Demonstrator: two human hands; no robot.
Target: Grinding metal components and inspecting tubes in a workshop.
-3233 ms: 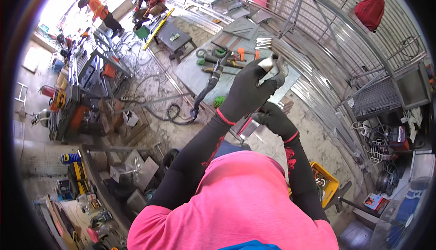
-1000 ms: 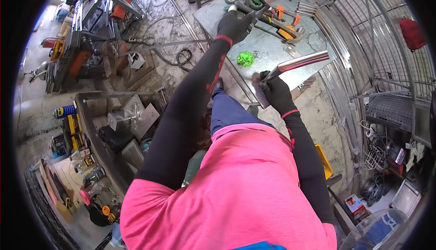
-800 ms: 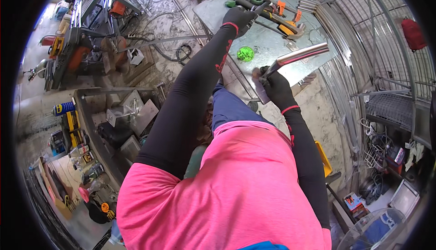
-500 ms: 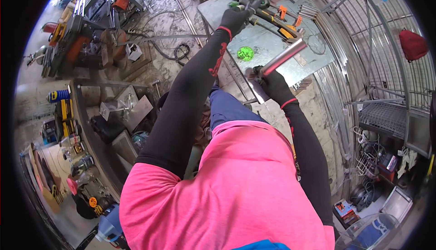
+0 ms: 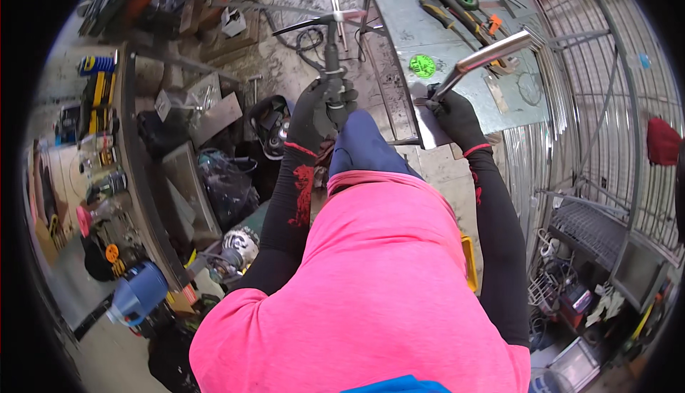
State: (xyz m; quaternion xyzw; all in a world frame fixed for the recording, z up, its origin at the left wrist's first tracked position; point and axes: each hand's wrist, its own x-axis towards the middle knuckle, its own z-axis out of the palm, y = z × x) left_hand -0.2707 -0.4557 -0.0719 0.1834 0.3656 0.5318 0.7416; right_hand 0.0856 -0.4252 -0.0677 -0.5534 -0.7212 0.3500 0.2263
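Note:
A TIG welding torch [image 5: 332, 61] stands upright in my left hand [image 5: 311, 118], whose gloved fingers are wrapped round its dark handle. Its head lies crosswise at the top, with a long black cap to the left and a pale pinkish nozzle to the right. My right hand [image 5: 460, 118], also gloved in black, is closed on the near end of a shiny metal tube [image 5: 492, 52] at the table's near corner. The tube slants up and away to the right over the metal-topped table [image 5: 399, 14]. A bright green round piece [image 5: 422, 66] lies left of it.
Hand tools with green, black and yellow grips [image 5: 446, 18] and an orange clamp [image 5: 494, 24] lie farther back on the table. Long metal tubes [image 5: 531, 164] lie along the right, beside a wire-grid rack [image 5: 606, 86]. Left stands a cluttered bench [image 5: 128, 179]; cables [image 5: 307, 39] cross the floor.
My left hand has drawn back from over the table toward me and to the left, bringing the torch along. My right hand stays on the tube; the whole view has shifted.

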